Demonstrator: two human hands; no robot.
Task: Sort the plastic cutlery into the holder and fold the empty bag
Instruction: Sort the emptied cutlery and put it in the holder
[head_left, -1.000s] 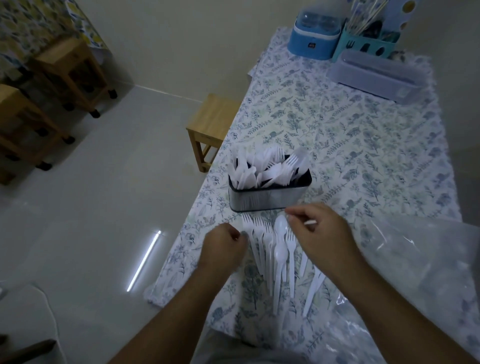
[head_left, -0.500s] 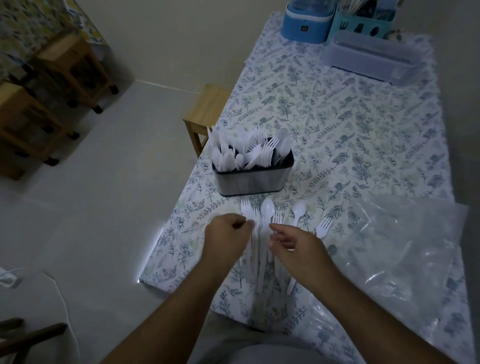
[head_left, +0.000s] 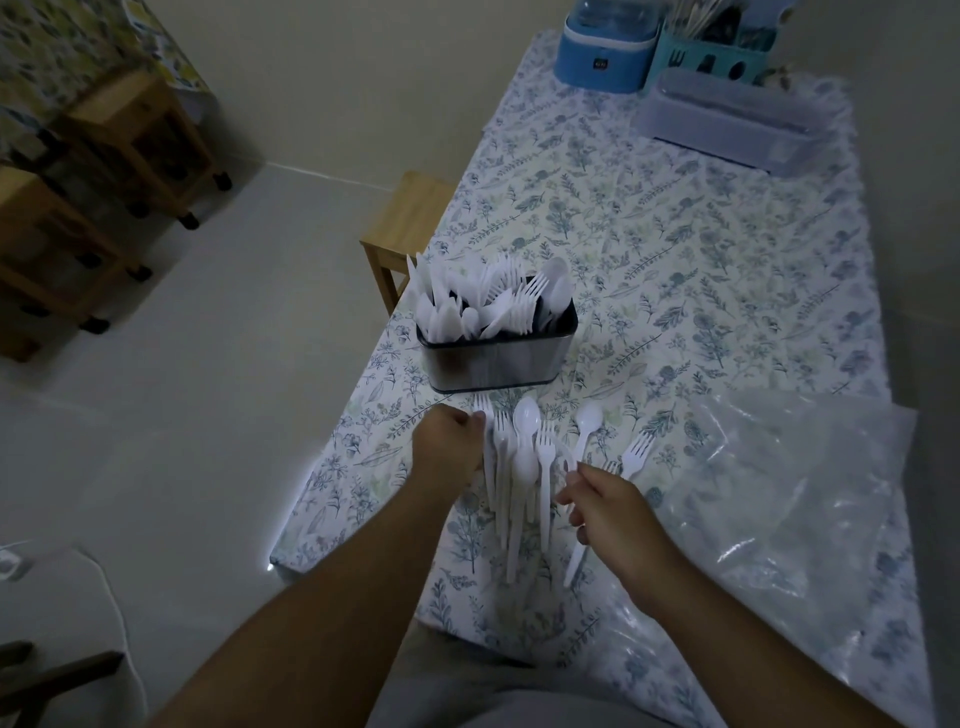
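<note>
**Desk:** What are the hands doing?

**Photographer:** The left hand (head_left: 451, 441) is curled at the near-left edge of the loose cutlery (head_left: 524, 467), fingers closed against the leftmost fork (head_left: 483, 410). It looks to be pinching that fork, though the knuckles hide the contact. The right hand (head_left: 605, 501) sits at the pile's right side, thumb and forefinger pinched on a thin white handle (head_left: 563, 470); I cannot tell whether it is a fork or a spoon.

**Desk:** And beyond them?

**Photographer:** Forks and spoons lie fanned on the floral tablecloth (head_left: 675, 291), heads pointing away, just in front of the dark holder (head_left: 496, 358), which is already crowded with white pieces. A lone spoon (head_left: 587, 421) and a fork (head_left: 636, 452) lie apart to the right. The clear bag (head_left: 789, 499) lies flat and crumpled right of the pile — apparently empty, not yet folded.

**Desk:** How should the step go?

**Photographer:** My reading: gather like with like, handles aligned, lift by the handles and drop them handle-first into the matching section. The holder is packed and stands near the table edge, so small bunches lowered straight down — not shoved — should keep it from tipping or sliding.
</note>
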